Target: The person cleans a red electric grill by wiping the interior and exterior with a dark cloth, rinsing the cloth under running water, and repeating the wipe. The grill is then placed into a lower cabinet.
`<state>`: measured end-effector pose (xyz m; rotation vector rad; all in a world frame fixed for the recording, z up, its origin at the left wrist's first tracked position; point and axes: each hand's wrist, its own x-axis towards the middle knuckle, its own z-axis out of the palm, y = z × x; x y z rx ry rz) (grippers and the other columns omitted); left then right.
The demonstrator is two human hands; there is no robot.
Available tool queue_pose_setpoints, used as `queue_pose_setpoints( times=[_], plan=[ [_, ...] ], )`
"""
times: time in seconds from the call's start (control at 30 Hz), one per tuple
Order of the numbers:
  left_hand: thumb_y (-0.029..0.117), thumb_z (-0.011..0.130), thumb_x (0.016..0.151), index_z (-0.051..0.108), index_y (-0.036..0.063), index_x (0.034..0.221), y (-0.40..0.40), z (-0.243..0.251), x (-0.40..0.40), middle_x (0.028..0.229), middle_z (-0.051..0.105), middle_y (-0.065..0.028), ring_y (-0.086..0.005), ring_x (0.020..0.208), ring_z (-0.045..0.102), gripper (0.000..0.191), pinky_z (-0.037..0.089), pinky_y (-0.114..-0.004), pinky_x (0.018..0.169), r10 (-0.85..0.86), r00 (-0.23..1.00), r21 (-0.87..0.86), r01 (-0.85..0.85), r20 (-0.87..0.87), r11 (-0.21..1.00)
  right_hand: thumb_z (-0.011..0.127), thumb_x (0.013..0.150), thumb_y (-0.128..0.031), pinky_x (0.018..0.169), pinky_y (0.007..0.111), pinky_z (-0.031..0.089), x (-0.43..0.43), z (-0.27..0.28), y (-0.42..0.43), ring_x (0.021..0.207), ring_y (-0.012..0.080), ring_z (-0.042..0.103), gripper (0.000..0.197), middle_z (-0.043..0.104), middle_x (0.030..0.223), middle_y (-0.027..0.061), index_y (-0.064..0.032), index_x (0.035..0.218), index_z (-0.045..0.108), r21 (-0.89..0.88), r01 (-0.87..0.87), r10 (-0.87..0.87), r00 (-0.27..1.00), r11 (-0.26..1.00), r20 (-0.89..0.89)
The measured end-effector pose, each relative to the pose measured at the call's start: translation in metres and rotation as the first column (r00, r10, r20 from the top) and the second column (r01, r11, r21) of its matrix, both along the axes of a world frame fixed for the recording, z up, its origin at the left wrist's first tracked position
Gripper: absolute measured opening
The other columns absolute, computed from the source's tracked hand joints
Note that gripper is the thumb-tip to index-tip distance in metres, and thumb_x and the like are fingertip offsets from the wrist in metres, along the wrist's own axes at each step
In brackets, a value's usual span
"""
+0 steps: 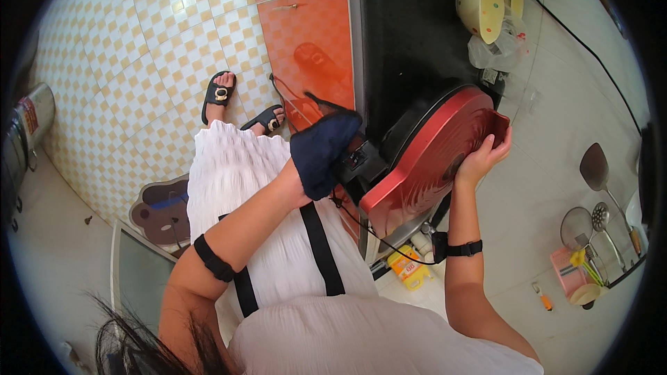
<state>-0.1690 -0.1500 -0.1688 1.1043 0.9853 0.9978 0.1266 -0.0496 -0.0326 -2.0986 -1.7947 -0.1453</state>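
A red electric baking pan (432, 161), with black parts behind its red shell, stands tilted on edge above the black countertop (401, 36). My right hand (484, 153) grips its far rim, near the lip of the red shell. A dark blue cloth (325, 151) covers my left hand (302, 187), so its fingers are hidden. The cloth lies against the black hinge block (359, 161) on the pan's near side. From beside that block, a thin black cord (383, 242) runs toward the device strapped on my right wrist.
Yellow dotted bowls (479, 10) and a plastic bag (497, 47) sit at the counter's back. Orange cabinet doors (307, 52) drop to the checked floor (156, 26). A yellow bottle (409, 268) stands below the pan. Kitchen utensils (599, 213) hang along the tiled wall.
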Motion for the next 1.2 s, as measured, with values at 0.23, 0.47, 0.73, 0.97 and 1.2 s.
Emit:
queue_pose_setpoints(
  times=[0.23, 0.47, 0.73, 0.97, 1.2],
  plan=[
    [0.001, 0.061, 0.087, 0.063, 0.0068, 0.119, 0.004, 0.013, -0.004, 0.103, 0.067, -0.0119, -0.0304, 0.095, 0.066, 0.032, 0.054, -0.033, 0.085, 0.042, 0.848, -0.330, 0.160, 0.529, 0.930, 0.046, 0.103, -0.017, 0.116, 0.046, 0.027, -0.002, 0.001, 0.000, 0.139, 0.0360, 0.034, 0.050, 0.037, 0.149, 0.0217, 0.0006, 0.148, 0.036, -0.021, -0.001, 0.002, 0.998, 1.000, 0.056],
    [0.012, 0.063, 0.087, 0.067, 0.0093, 0.112, 0.012, 0.039, 0.016, 0.105, 0.069, -0.0129, -0.0303, 0.097, 0.067, 0.025, 0.053, -0.035, 0.086, 0.180, 0.961, -0.070, -0.198, -0.209, 0.978, 0.049, 0.100, -0.014, 0.114, 0.046, 0.030, -0.004, 0.001, 0.000, 0.134, 0.0369, 0.037, 0.052, 0.037, 0.147, 0.0218, 0.0002, 0.148, 0.035, -0.019, 0.009, -0.008, 0.999, 1.000, 0.051],
    [0.012, 0.068, 0.077, 0.065, 0.0060, 0.095, 0.039, -0.002, 0.004, 0.091, 0.064, -0.0155, -0.0354, 0.095, 0.063, 0.019, 0.050, -0.039, 0.079, -0.057, 0.934, 0.053, 0.081, -0.354, 0.995, 0.052, 0.098, -0.009, 0.105, 0.041, 0.043, 0.001, 0.002, 0.002, 0.133, 0.0332, 0.038, 0.054, 0.035, 0.146, 0.0206, -0.0015, 0.149, 0.035, -0.023, 0.003, -0.002, 1.000, 1.000, 0.020],
    [0.009, 0.067, 0.074, 0.068, 0.0081, 0.104, 0.000, 0.001, -0.009, 0.098, 0.066, -0.0138, -0.0348, 0.091, 0.064, 0.030, 0.052, -0.040, 0.078, -0.035, 0.987, 0.287, 0.080, -0.158, 0.954, 0.052, 0.098, -0.009, 0.103, 0.039, 0.045, 0.001, 0.001, 0.002, 0.130, 0.0316, 0.043, 0.054, 0.034, 0.146, 0.0204, -0.0016, 0.149, 0.035, -0.012, -0.019, 0.019, 1.000, 1.000, 0.006],
    [0.003, 0.063, 0.091, 0.068, 0.0032, 0.114, -0.027, 0.034, 0.013, 0.112, 0.069, -0.0142, -0.0279, 0.100, 0.067, 0.024, 0.053, -0.035, 0.089, 0.380, 0.851, -0.656, -0.056, 0.363, 0.753, 0.050, 0.101, -0.014, 0.116, 0.043, 0.030, -0.008, 0.000, 0.002, 0.137, 0.0326, 0.039, 0.051, 0.035, 0.149, 0.0196, 0.0020, 0.147, 0.036, 0.003, 0.019, -0.019, 0.998, 1.000, -0.058]
  ],
)
